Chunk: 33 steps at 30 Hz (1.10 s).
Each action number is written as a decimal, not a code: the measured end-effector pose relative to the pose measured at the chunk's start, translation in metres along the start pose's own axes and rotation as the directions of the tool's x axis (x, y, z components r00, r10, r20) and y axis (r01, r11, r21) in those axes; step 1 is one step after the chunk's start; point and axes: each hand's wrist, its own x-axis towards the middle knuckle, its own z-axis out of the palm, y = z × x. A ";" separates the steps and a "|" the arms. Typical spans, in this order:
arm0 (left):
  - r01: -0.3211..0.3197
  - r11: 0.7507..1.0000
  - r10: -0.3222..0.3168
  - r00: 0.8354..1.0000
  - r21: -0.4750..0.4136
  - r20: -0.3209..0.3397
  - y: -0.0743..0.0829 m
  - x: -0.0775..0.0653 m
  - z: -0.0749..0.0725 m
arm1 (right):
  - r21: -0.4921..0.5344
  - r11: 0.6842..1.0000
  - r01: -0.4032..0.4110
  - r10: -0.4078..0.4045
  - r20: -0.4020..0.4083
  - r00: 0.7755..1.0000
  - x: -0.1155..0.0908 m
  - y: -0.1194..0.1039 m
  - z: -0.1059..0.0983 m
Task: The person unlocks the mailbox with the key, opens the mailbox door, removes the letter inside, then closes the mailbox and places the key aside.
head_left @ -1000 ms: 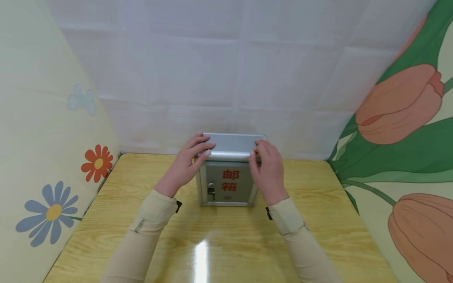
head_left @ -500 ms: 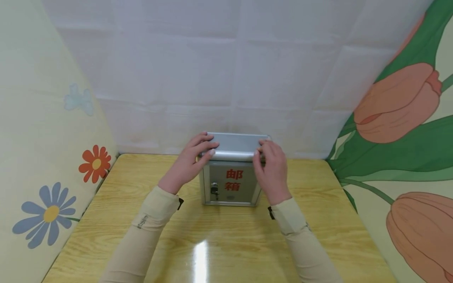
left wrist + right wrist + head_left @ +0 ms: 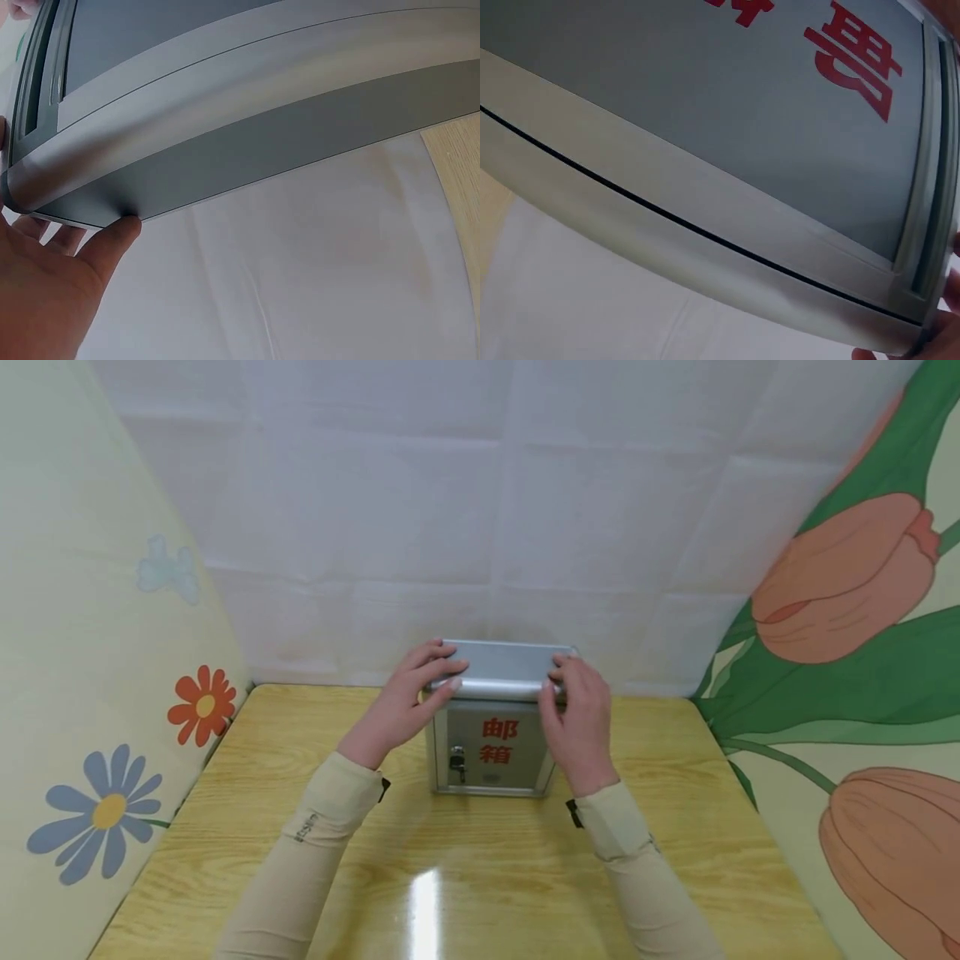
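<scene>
A grey metal mailbox point(image 3: 495, 739) with two red characters stands upright on the table near the back wall. A key sits in the lock point(image 3: 457, 760) on its front door. My left hand point(image 3: 401, 706) holds the upper left corner, fingers over the top and thumb by the front edge. In the left wrist view the thumb point(image 3: 112, 244) touches the side panel. At the upper right corner, my right hand point(image 3: 581, 722) grips with bent fingers. Only a few of its fingertips point(image 3: 952, 292) show at the right edge of the right wrist view.
The wood-grain table point(image 3: 300, 860) reaches back to a creased white wall covering point(image 3: 360, 510). Flower-printed panels rise along both sides, with blue and red flowers on the left panel point(image 3: 60, 652) and large tulips point(image 3: 840, 581) on the right.
The mailbox has shifted slightly to the right on the table, with both hands moving along at its top corners. In the last half second the movement is very small.
</scene>
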 end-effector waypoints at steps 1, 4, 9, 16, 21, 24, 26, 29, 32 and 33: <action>0.001 1.000 -0.001 1.000 -0.001 0.000 0.000 0.000 0.000 | 0.001 1.000 0.005 -0.005 0.002 1.000 0.000 -0.001 -0.001; 0.004 1.000 -0.004 1.000 -0.007 0.001 0.000 -0.001 0.000 | 0.017 0.999 0.027 -0.027 -0.012 1.000 -0.003 -0.005 -0.004; -0.001 1.000 0.001 1.000 -0.019 0.003 0.000 -0.002 -0.001 | 0.084 0.989 0.121 -0.112 -0.105 0.988 -0.015 -0.024 -0.001; -0.005 0.998 0.006 1.000 -0.055 0.010 0.002 -0.002 -0.005 | 0.153 0.957 0.247 -0.241 -0.058 0.969 -0.043 -0.053 0.015; 0.007 0.995 -0.005 1.000 -0.096 0.023 0.002 -0.001 -0.005 | 0.165 0.962 0.217 -0.232 0.079 0.969 -0.060 -0.065 0.029; 0.010 0.994 -0.008 1.000 -0.106 0.021 0.001 -0.001 -0.005 | 0.166 0.975 0.148 -0.175 0.164 0.971 -0.069 -0.068 0.037; 0.012 0.993 -0.010 1.000 -0.114 0.019 0.000 -0.001 -0.005 | 0.145 0.986 0.081 -0.113 0.223 0.968 -0.074 -0.069 0.044; 0.006 0.990 -0.004 1.000 -0.140 0.018 -0.002 -0.002 -0.005 | 0.087 0.996 -0.022 -0.006 0.299 0.954 -0.082 -0.068 0.054; 0.002 0.986 0.002 1.000 -0.169 0.020 -0.003 -0.003 -0.006 | -0.001 0.997 -0.076 0.071 0.352 0.933 -0.089 -0.065 0.064; -0.002 0.984 0.006 1.000 -0.177 0.021 -0.003 -0.003 -0.006 | -0.035 0.996 -0.080 0.087 0.364 0.927 -0.091 -0.065 0.066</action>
